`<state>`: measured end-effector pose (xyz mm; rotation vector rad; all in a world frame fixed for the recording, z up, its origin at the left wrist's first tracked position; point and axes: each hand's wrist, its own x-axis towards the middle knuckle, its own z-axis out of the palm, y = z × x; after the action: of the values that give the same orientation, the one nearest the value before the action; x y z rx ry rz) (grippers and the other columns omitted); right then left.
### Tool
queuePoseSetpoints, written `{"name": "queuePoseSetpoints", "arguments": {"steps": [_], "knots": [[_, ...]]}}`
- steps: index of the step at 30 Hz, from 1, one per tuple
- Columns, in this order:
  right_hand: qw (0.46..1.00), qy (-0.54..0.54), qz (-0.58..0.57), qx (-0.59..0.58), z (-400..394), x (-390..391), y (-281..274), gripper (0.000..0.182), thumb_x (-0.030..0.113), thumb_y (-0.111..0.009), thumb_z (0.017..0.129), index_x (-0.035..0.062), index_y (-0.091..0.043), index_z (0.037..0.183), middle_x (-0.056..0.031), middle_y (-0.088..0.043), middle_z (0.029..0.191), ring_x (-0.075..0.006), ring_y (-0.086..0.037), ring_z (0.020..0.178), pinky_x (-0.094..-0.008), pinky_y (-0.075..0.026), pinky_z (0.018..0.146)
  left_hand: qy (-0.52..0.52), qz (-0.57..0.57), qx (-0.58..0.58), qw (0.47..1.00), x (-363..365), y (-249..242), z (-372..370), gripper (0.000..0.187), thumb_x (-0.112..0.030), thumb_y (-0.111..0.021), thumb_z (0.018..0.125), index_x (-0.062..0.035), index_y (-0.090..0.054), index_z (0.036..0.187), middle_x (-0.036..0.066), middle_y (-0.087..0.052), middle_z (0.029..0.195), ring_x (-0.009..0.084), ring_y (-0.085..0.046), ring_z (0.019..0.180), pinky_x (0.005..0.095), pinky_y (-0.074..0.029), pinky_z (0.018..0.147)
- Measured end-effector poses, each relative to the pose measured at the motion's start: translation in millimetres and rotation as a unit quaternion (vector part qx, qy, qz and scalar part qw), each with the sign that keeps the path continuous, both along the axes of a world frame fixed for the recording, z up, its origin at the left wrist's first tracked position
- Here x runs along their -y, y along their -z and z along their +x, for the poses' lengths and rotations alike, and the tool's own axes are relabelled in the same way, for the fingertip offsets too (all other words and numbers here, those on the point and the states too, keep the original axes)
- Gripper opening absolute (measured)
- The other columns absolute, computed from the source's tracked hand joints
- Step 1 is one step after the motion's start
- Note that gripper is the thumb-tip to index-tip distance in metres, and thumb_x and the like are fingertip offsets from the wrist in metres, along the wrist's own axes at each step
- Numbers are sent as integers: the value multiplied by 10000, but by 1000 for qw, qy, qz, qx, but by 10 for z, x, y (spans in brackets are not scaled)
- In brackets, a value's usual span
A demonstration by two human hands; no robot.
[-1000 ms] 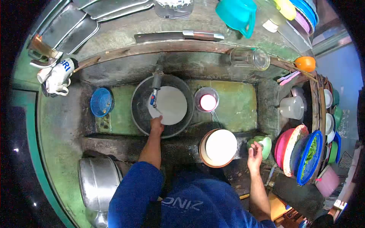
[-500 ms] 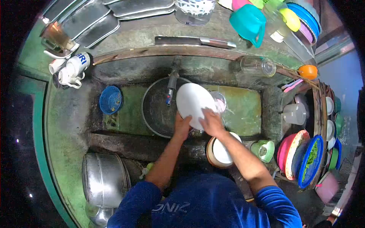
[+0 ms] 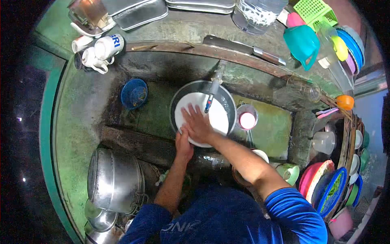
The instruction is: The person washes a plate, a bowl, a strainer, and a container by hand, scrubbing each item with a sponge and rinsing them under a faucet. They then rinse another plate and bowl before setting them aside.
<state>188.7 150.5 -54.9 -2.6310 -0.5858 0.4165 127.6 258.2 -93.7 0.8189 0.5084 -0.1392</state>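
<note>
A white plate [image 3: 217, 118] lies over the large round metal basin [image 3: 175, 90], beneath the tap [image 3: 214, 86]. My left hand [image 3: 184, 145] grips the plate by its near-left rim. Laid flat across the plate's face, my right hand [image 3: 197, 125] has its fingers stretched out and slightly spread. Right of the basin stands a clear dipper [image 3: 246, 109] with something pink and white in it, its handle pointing toward me. Part of another white dish [image 3: 261, 154] shows from behind my right forearm.
A blue plastic bowl [image 3: 134, 94] sits left of the basin. Large metal pots [image 3: 115, 181] stand at lower left. A cleaver [image 3: 243, 49] lies on the ledge beyond the tap. White mugs [image 3: 109, 46] are at upper left, and colourful baskets [image 3: 317, 179] lean at right.
The plate has come down from a tilted, raised position to over the basin under the tap. My right hand has moved from its right edge onto its face. The view has shifted.
</note>
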Motion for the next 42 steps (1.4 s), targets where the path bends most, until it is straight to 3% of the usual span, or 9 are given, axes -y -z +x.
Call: {"name": "queuePoseSetpoints", "arguments": {"steps": [12,16,18,21,23,28,32,35,42], "knots": [[999,3,-15,31,56,109,-24,692,448,-398,961,138,-163,1533,-209,-100,1579,-403,-27,1461,-681,-62,1098,37,-105,16,994,100,33,159,474,-402,-395,1026,-44,-443,1333,102,-546,1281,246,-537,1175,410,-429,1009],[944,147,-240,174,477,695,177,629,453,-446,944,93,-357,1453,-223,-345,1488,-375,-346,1367,-612,-219,1092,57,-54,-15,997,-1,143,198,507,-415,-393,1024,-21,-436,1339,128,-574,1260,265,-594,1107,403,-479,956],[951,295,-46,-74,592,1108,-199,572,420,-508,942,30,-471,1358,-195,-594,1265,-324,-577,1155,-520,-388,1026,136,-82,33,987,-156,271,315,576,-439,-370,1014,-13,-359,1402,154,-520,1348,322,-539,1207,476,-447,1014],[688,374,463,-415,337,1610,-15,397,237,-642,905,-61,-606,1165,-132,-696,1026,-209,-687,868,-356,-543,777,154,-66,-54,984,-56,678,525,582,-449,-372,1012,-2,-387,1383,179,-554,1302,338,-571,1166,480,-472,983],[771,390,377,-334,140,1680,-133,354,224,-638,906,-50,-628,1130,-129,-706,977,-211,-692,839,-353,-544,741,312,250,74,913,4,794,607,542,-432,-372,1018,8,-461,1323,193,-594,1244,348,-612,1095,477,-492,947],[980,140,99,101,-318,1665,35,363,57,-611,835,-5,-607,1192,-205,-679,912,-336,-674,789,-400,-540,753,213,-88,-301,925,591,493,1027,706,-570,-352,976,54,-488,1278,279,-566,1243,366,-552,1185,528,-456,980],[986,-26,-9,164,-482,1451,-13,745,-13,-661,670,58,-447,1379,-191,-596,1204,-365,-570,1121,-448,-463,971,406,-143,72,900,166,909,1045,683,-467,-413,975,101,-384,1353,257,-527,1307,351,-555,1180,504,-447,1004],[995,-50,-55,67,-563,1243,-132,791,266,-687,799,154,-306,1484,-205,-256,1527,-409,-236,1407,-633,-232,1096,281,-165,32,945,-99,730,918,511,-287,-473,957,50,-432,1338,210,-569,1275,324,-585,1151,465,-466,997],[985,67,10,162,174,370,225,642,498,-467,921,185,-353,1470,-232,-250,1514,-425,-137,1431,-725,-103,1060,104,-120,56,986,-176,247,301,361,-94,-402,1001,13,-416,1346,162,-529,1302,302,-527,1193,455,-397,1059]]}}
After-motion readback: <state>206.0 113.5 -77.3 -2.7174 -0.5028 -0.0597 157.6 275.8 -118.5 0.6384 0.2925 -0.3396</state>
